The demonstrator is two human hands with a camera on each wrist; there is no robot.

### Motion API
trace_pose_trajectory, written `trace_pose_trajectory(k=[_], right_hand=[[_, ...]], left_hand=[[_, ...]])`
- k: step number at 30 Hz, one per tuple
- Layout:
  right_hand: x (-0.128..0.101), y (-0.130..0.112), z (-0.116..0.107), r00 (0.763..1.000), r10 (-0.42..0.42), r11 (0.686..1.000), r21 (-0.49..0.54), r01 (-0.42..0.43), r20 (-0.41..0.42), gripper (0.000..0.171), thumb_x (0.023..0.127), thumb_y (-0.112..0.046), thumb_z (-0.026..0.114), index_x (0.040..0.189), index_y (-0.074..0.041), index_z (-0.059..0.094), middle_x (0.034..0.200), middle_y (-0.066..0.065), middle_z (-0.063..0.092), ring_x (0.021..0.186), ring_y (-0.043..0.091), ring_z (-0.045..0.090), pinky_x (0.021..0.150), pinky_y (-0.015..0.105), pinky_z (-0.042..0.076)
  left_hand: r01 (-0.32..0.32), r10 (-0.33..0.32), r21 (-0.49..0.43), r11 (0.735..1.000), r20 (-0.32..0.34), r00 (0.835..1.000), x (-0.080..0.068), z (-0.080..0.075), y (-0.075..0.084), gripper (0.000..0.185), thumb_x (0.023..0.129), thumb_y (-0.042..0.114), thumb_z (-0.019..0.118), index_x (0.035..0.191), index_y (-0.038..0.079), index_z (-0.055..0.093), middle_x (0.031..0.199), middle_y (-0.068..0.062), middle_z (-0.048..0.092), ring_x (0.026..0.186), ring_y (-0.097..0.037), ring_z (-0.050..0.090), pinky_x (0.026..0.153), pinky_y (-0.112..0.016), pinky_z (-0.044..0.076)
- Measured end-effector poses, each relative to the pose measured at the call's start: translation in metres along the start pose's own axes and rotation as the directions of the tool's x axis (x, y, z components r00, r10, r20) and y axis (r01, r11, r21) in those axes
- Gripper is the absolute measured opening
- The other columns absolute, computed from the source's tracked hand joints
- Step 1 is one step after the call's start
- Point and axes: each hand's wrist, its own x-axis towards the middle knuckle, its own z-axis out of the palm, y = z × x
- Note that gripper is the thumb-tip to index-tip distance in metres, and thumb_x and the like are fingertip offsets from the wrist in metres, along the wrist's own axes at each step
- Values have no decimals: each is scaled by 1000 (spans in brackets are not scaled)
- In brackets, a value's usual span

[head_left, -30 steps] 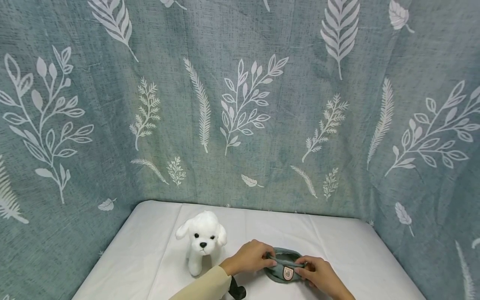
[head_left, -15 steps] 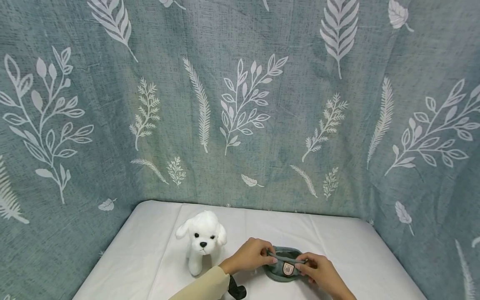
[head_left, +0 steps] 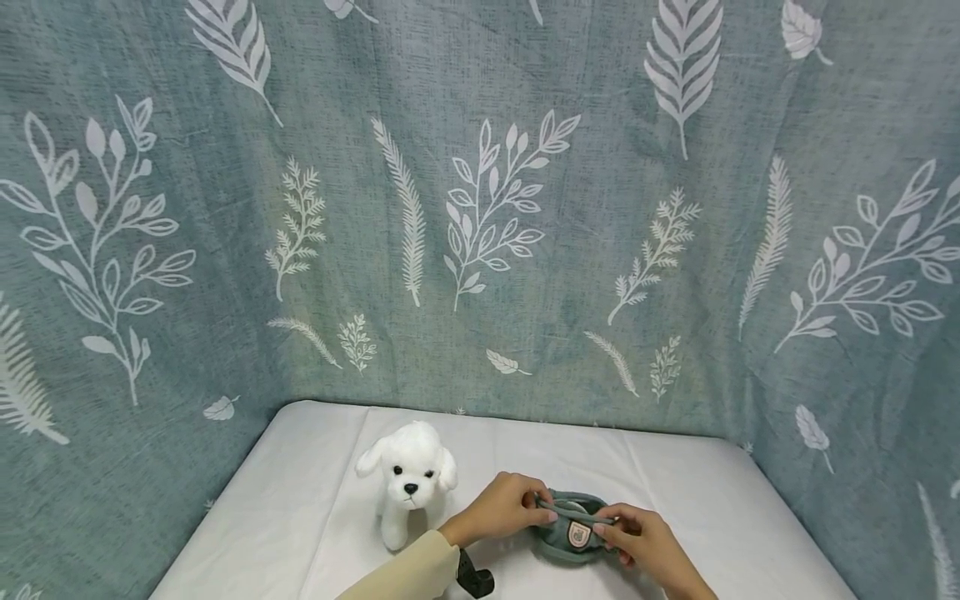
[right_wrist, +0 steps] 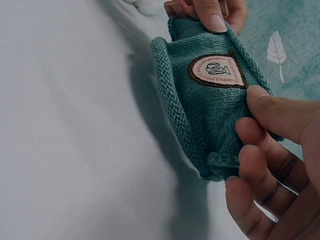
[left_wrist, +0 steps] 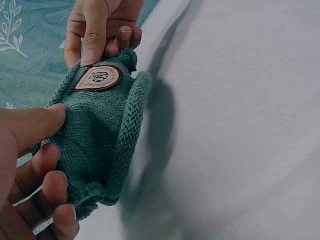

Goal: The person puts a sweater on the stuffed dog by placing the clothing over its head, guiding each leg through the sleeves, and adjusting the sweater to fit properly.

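A small teal knitted hat (head_left: pixel 573 537) is held just above the white sheet (head_left: pixel 697 500), stretched between both hands: one end is pinched by the left hand (head_left: pixel 501 510), the other by the right hand (head_left: pixel 647 546). Its oval patch (left_wrist: pixel 98 78) carries writing too small to be read. Beyond, the white plush dog (head_left: pixel 406 479) is seen bareheaded; the hat is not yet fitted.

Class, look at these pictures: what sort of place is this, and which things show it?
Probably a staged tabletop set: a leaf-print curtain walls in a white-sheeted table, with only a toy dog and a knitted garment.
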Motion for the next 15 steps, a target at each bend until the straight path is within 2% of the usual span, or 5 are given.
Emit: trace_pose_trajectory(k=[15], right_hand=[[-4,-16,-2,1000,-25,999,-20,25,5,38,95,-38,74,119,-8,72,84,7,69,61,17,55,56,34,52]], left_hand=[[-29,30,75,997,-11,999,-2,-11,8,19,98,31,73,109,17,77,63,14,55,52,0,47,53,-17,43]])
